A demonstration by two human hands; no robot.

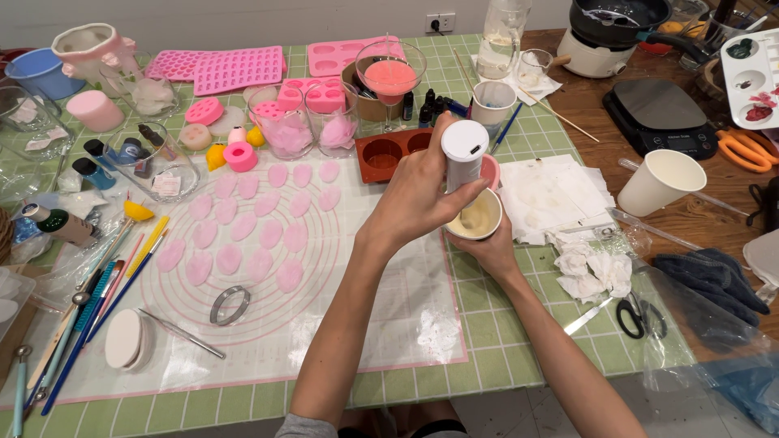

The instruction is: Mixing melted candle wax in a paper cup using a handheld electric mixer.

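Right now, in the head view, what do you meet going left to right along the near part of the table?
White oval piece → metal ring cutter → left hand holding white tool → paper cup in right hand → scissors → dark cloth.

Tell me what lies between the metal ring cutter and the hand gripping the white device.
In the head view, between the metal ring cutter and the left hand on the white device lie pink petal shapes on the clear mat.
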